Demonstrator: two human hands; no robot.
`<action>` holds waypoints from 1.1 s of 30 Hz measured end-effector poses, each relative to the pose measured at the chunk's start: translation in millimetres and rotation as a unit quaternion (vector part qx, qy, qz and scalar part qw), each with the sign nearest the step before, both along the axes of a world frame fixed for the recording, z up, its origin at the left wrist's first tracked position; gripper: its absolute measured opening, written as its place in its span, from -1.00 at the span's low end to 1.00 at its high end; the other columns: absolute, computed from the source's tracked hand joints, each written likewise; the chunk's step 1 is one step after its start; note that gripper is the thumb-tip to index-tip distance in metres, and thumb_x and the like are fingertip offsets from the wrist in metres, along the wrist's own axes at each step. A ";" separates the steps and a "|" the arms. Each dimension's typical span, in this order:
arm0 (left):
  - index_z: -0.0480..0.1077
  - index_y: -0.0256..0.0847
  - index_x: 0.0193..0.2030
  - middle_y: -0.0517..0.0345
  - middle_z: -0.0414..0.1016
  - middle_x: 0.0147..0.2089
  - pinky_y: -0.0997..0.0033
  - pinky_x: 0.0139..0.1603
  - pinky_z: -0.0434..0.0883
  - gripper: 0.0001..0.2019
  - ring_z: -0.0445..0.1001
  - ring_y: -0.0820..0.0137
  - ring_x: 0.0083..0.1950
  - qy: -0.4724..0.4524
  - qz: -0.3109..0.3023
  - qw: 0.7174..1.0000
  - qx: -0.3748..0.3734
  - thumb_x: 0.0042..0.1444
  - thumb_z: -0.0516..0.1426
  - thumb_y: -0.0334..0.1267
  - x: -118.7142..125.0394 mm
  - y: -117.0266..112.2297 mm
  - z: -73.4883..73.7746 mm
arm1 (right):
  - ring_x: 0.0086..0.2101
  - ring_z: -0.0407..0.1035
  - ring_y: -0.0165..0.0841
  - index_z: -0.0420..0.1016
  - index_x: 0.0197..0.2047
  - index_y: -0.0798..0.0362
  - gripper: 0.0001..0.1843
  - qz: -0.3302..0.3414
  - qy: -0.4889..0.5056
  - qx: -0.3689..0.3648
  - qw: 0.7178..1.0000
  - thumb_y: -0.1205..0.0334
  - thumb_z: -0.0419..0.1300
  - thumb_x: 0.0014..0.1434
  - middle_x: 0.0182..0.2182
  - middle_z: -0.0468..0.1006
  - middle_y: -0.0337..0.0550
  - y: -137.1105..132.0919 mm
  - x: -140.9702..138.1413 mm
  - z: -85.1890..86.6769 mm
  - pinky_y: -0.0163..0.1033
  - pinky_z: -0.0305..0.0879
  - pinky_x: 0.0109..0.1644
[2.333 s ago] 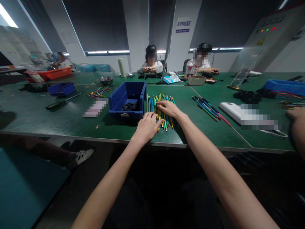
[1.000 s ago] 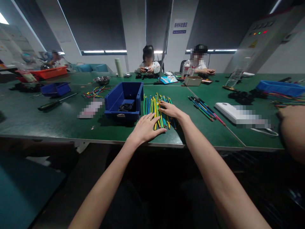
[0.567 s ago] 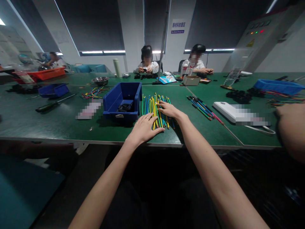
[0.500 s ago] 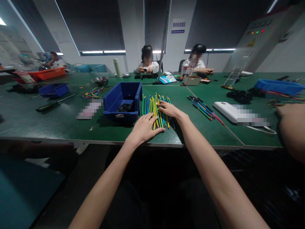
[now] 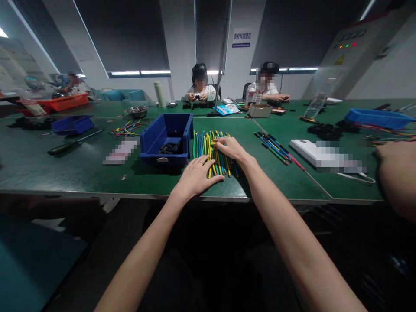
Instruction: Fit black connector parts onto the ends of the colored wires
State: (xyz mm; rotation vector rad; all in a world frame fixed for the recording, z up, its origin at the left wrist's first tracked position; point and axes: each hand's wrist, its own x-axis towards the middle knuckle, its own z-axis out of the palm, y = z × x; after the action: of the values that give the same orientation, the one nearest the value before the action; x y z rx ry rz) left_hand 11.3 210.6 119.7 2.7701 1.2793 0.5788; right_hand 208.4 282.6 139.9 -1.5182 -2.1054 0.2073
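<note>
A row of short cut wires [image 5: 196,145], yellow, green and blue, lies side by side on the green table. My left hand [image 5: 196,173] rests over their near ends with its fingers spread, thumb pointing right, holding nothing. From the right, my right hand [image 5: 230,148] reaches over the same row. Its fingers are bent together around the upper part of a yellow wire; the thumb is mostly hidden. Just left of the row stands a blue bin [image 5: 165,160] with small black parts [image 5: 171,147] inside.
To the right lie a bundle of sleeved wires [image 5: 272,146] and a white power bank [image 5: 305,151]. At left are a screwdriver [image 5: 61,147], a small blue tray [image 5: 72,125] and a metal bowl [image 5: 136,112]. Two people sit opposite; another person's arm [image 5: 398,173] is at far right.
My right hand's fingers have gone from stretched over the wires to bent together on one. My left hand stays in place. The view has shifted very slightly.
</note>
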 end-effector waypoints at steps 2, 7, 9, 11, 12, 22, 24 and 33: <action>0.27 -0.19 0.25 -0.05 0.20 0.34 0.15 0.36 0.11 -0.25 0.14 0.18 0.37 0.000 -0.004 1.000 0.002 0.12 -0.11 0.33 -0.1 -0.2 0.2 | -0.08 0.43 -0.28 0.59 -0.19 0.06 -0.61 -0.011 -0.033 0.000 0.999 0.23 -0.07 0.22 -0.06 0.58 -0.14 -0.8 -2.8 -0.5 -0.30 0.26 -0.01; 0.26 -0.20 0.25 -0.06 0.20 0.35 0.15 0.37 0.10 -0.25 0.13 0.18 0.38 0.001 -0.004 1.000 -0.001 0.12 -0.10 0.32 -0.3 0.2 0.1 | -0.39 0.41 -0.33 0.57 -0.35 0.11 -0.58 -0.025 -0.065 0.012 0.997 0.18 -0.09 0.23 -0.40 0.60 -0.12 -6.2 -4.4 4.5 -0.32 0.19 -0.28; 0.27 -0.23 0.24 -0.08 0.20 0.35 0.15 0.37 0.09 -0.24 0.12 0.18 0.38 0.001 -0.003 1.000 -0.002 0.12 -0.10 0.33 -0.2 0.3 0.3 | -0.43 0.37 -0.36 0.56 -0.39 0.12 -0.58 -0.027 -0.044 0.032 0.998 0.17 -0.09 0.22 -0.45 0.57 -0.13 -8.4 -4.6 7.1 -0.32 0.17 -0.31; 0.27 -0.24 0.24 -0.09 0.20 0.34 0.16 0.37 0.09 -0.23 0.13 0.18 0.38 0.003 -0.004 1.000 -0.001 0.12 -0.11 0.32 0.1 0.4 0.7 | -0.41 0.38 -0.36 0.57 -0.38 0.12 -0.58 -0.028 -0.018 0.045 0.998 0.17 -0.09 0.23 -0.43 0.58 -0.13 -9.5 -5.3 8.0 -0.34 0.18 -0.28; 0.27 -0.25 0.24 -0.09 0.20 0.34 0.16 0.37 0.09 -0.24 0.13 0.18 0.37 0.004 -0.005 1.000 0.000 0.12 -0.10 0.32 0.2 0.3 0.9 | -0.39 0.39 -0.36 0.57 -0.36 0.11 -0.58 -0.030 -0.008 0.049 0.998 0.18 -0.08 0.23 -0.41 0.59 -0.13 -9.6 -5.8 7.7 -0.34 0.19 -0.25; 0.27 -0.19 0.23 -0.06 0.21 0.34 0.14 0.36 0.10 -0.25 0.14 0.17 0.37 0.004 -0.003 1.000 -0.003 0.11 -0.09 0.33 0.1 0.8 1.2 | -0.23 0.48 -0.29 0.61 -0.24 0.09 -0.55 -0.059 0.037 0.072 0.995 0.20 -0.12 0.26 -0.41 0.63 -0.19 -2.2 4.9 7.6 -0.28 0.25 -0.01; 0.27 -0.19 0.24 -0.06 0.21 0.34 0.14 0.36 0.10 -0.25 0.13 0.17 0.37 0.005 -0.007 1.000 -0.003 0.11 -0.09 0.33 0.0 0.8 1.4 | -0.10 0.46 -0.25 0.60 -0.17 0.06 -0.52 -0.119 0.035 0.082 0.989 0.17 -0.16 0.29 -0.23 0.63 -0.13 0.4 12.9 5.5 -0.23 0.24 0.07; 0.18 -0.05 0.31 0.08 0.08 0.41 0.09 0.39 0.03 -0.32 0.03 0.21 0.42 0.026 -0.036 0.999 -0.015 0.16 -0.11 0.28 0.6 1.3 3.5 | 0.35 -0.21 -0.19 0.08 0.36 0.11 -0.41 -0.088 -0.086 -0.078 0.989 0.15 -0.20 0.32 0.37 -0.05 -0.03 21.0 31.2 -29.8 0.08 -0.10 0.34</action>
State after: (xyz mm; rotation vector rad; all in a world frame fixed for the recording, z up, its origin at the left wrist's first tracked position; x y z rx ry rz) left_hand 11.9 211.9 123.2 2.8110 1.1808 0.4822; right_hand 239.6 303.6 110.1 -1.8651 -2.1105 0.1866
